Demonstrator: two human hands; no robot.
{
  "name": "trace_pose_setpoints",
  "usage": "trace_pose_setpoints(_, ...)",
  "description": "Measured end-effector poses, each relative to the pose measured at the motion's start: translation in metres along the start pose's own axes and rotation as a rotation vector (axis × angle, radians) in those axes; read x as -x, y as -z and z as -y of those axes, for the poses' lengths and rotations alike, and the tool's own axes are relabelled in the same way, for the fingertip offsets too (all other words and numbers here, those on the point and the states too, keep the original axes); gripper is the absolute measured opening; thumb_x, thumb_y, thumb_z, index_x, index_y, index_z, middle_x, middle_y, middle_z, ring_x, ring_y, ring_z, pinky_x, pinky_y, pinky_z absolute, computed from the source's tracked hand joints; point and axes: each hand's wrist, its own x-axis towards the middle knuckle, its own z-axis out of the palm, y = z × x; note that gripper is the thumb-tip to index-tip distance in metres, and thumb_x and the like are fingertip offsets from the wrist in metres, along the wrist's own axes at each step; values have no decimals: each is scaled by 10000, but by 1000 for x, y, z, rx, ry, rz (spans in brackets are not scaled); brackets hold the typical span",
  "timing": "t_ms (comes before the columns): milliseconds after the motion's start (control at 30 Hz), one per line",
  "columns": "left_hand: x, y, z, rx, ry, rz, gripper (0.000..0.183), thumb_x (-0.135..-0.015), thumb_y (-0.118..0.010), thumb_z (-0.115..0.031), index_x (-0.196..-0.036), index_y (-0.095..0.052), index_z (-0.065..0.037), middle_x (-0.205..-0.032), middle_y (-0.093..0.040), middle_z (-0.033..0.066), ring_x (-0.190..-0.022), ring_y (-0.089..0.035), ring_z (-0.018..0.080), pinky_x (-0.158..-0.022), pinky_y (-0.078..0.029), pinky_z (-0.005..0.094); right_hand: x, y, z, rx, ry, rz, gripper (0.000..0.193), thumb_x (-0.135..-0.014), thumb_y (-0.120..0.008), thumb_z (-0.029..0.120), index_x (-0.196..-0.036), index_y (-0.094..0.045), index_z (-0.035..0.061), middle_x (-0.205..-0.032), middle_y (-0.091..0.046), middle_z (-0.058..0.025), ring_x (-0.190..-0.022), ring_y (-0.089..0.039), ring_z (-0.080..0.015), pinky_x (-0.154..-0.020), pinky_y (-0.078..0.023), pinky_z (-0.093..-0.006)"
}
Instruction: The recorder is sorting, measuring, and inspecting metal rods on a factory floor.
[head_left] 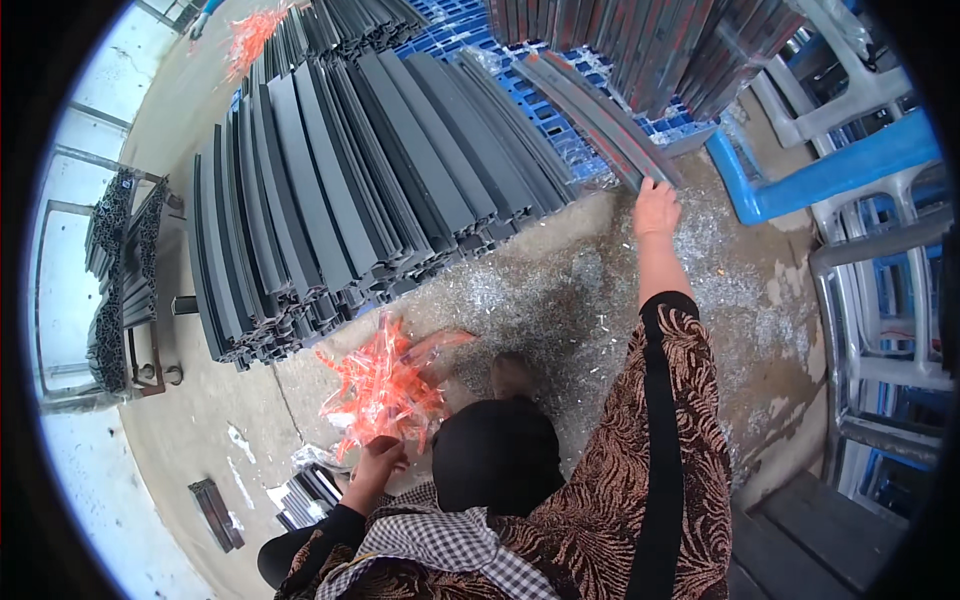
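Observation:
My right hand (657, 207) reaches forward and is closed on the near end of a long grey profile (595, 120) with reddish strips along it. The profile's far part lies over a blue plastic pallet (560, 140). Lower left, my left hand (380, 458) is held with curled fingers beside a heap of crumpled orange plastic film (385, 385). What those fingers hold, if anything, cannot be made out. Left of the held profile, many dark grey profiles (340, 170) are stacked in a large pile.
Upright bundles of red-streaked profiles (640, 45) stand at the back right. A blue bar (840, 165) and plastic-wrapped frames (880, 340) line the right side. Clear scraps litter the concrete floor (560, 270). A rack of profiles (125, 270) stands far left; short dark pieces (215, 515) lie lower left.

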Motion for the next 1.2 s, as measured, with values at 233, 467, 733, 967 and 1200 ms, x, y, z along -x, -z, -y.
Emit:
trace_pose_setpoints(233, -16, -12, -8, -101, -90, 58, 183, -838, -569, -145, -915, -556, 21, -708, -589, 96, -594, -573, 167, -537, -471, 246, -19, -19, 8, 279, 207, -139, 238, -744, -594, 205, -924, -487, 92, -752, -553, -72, -655, -595, -248, -555, -496, -377)
trace_pose_setpoints(467, -7, -14, -4, -200, -66, 85, 171, -856, -552, -140, -927, -555, 16, -728, -584, 92, -614, -572, 170, -568, -479, 247, 0, -21, 0, 316, 202, 8, 241, -751, -555, 171, -945, -491, 43, -740, -599, -100, -625, -619, -285, -588, -510, -393)
trace_pose_setpoints(733, -3, -7, 3, -177, -93, 83, 157, -843, -566, -123, -903, -560, 23, -720, -581, 88, -604, -569, 160, -560, -474, 240, -17, 66, -20, -50, 239, 319, 363, -740, -550, 179, -1029, -493, -33, -827, -625, -209, -702, -629, -335, -640, -510, -417)
trace_pose_setpoints(967, 3, -1, 9, -132, -154, 94, 165, -827, -575, -116, -896, -558, 33, -678, -580, 81, -563, -549, 149, -523, -457, 234, -22, 121, -18, -280, 134, 384, 378, -725, -585, 238, -995, -544, -24, -879, -638, -192, -794, -633, -337, -703, -506, -408)
trace_pose_setpoints(1200, 12, 16, 23, 22, -302, 72, 153, -826, -584, -100, -911, -559, 25, -694, -586, 78, -571, -562, 149, -536, -470, 231, 84, 172, -10, -1733, -374, 753, 249, -742, -639, 146, -942, -538, 38, -607, -482, -10, -424, -368, -60, -327, -258, -188)
